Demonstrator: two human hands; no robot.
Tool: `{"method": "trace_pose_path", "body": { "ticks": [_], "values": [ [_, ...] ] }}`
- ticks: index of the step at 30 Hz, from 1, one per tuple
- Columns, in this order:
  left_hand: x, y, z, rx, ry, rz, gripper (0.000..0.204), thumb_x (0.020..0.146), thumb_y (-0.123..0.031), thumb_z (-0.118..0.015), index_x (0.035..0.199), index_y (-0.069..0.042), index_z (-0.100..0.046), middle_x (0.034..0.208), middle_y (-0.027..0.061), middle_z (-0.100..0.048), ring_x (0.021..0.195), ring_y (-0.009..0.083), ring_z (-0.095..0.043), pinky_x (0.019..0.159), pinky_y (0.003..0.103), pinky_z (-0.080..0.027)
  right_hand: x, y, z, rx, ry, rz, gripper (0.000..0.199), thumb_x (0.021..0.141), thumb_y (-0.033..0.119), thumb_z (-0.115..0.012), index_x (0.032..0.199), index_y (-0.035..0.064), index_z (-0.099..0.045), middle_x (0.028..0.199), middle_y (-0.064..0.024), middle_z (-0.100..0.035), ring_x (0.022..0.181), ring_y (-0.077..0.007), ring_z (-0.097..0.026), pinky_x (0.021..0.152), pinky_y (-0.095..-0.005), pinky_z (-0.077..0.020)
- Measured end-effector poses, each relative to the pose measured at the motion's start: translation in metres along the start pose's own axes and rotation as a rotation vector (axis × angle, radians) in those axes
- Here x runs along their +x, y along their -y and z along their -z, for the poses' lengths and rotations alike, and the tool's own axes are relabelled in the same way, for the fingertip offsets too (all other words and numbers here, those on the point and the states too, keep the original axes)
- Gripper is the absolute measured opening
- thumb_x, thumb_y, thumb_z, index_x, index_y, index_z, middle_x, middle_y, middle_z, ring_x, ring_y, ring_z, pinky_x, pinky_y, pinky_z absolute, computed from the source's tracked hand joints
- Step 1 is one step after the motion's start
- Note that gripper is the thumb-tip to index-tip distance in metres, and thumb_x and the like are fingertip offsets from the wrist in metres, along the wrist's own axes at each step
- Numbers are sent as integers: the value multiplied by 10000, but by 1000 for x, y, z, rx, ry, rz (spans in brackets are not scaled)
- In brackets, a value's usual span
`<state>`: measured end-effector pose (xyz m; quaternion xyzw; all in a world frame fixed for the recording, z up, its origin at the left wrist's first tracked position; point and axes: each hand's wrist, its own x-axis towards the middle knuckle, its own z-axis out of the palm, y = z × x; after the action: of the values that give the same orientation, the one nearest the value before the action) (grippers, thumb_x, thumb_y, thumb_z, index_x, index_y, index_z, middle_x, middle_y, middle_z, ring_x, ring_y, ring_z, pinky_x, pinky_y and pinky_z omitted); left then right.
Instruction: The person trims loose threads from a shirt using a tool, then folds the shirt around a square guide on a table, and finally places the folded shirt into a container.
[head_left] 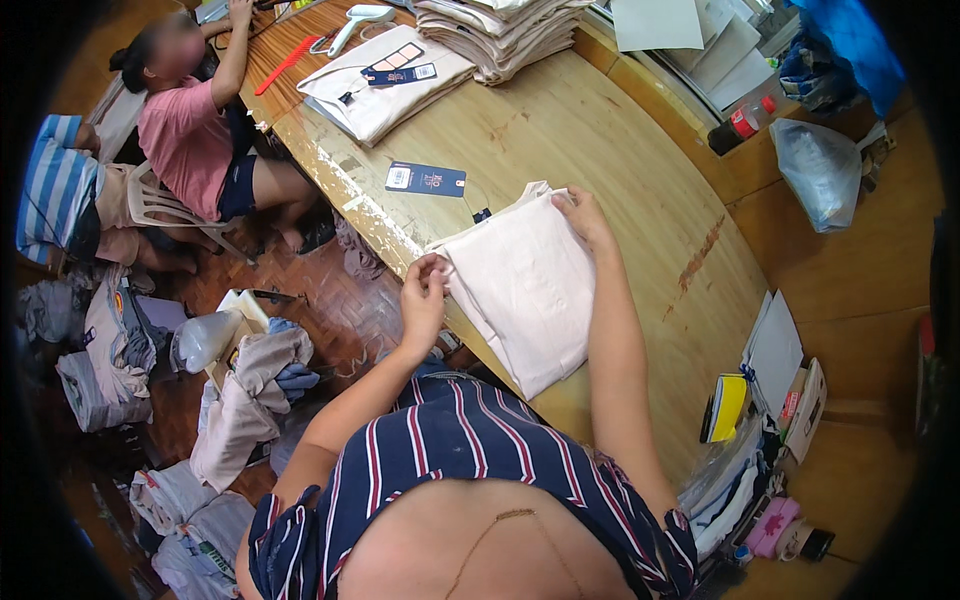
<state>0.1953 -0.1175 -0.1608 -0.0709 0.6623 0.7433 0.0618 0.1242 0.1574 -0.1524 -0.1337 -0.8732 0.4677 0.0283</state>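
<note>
A folded pale pink shirt [530, 290] lies at the near edge of the wooden table, with faint raised marks on its front. At its left far corner, my left hand [425, 287] pinches the fabric edge between curled fingers and thumb. My right hand [586, 216] grips the far right corner, thumb on top, and that forearm runs along the shirt's right side. A dark blue hang tag [426, 179] lies flat on the table just beyond the shirt. A thin string joins it to a small black piece [482, 215] by the shirt's far edge.
Farther back lie another folded shirt [385, 85] with tags, a tall stack of folded garments [500, 35], a red comb [287, 64] and a white-handled tool [358, 25]. A person in pink [190, 140] sits at left. Clothing piles [245, 390] cover the floor; a bottle [742, 124] stands at right.
</note>
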Motion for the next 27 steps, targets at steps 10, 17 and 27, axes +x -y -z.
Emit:
{"method": "trace_pose_path", "body": {
  "ticks": [10, 17, 27],
  "values": [
    [64, -21, 3, 907, 128, -674, 218, 731, -34, -561, 947, -1, -565, 848, 166, -500, 807, 328, -505, 702, 374, -421, -19, 40, -2, -404, -18, -38, 262, 865, 314, -422, 1018, 113, -488, 932, -178, -587, 902, -355, -543, 746, -411, -413],
    [54, -30, 0, 866, -2, -374, 301, 774, -190, -581, 949, 47, -522, 890, 196, -527, 813, 356, -524, 712, 395, -425, -12, 29, -13, -535, -58, -53, 200, 865, 281, -403, 986, 132, -460, 861, -184, -593, 826, -366, -558, 696, -445, -414],
    [83, -45, -18, 1032, 135, -227, 331, 693, -234, -655, 857, 26, -534, 889, 244, -496, 794, 377, -526, 710, 396, -434, 4, 39, -6, -583, -56, -147, 380, 728, 322, -621, 998, 92, -488, 912, -142, -609, 866, -301, -573, 713, -396, -424]
  ]
}}
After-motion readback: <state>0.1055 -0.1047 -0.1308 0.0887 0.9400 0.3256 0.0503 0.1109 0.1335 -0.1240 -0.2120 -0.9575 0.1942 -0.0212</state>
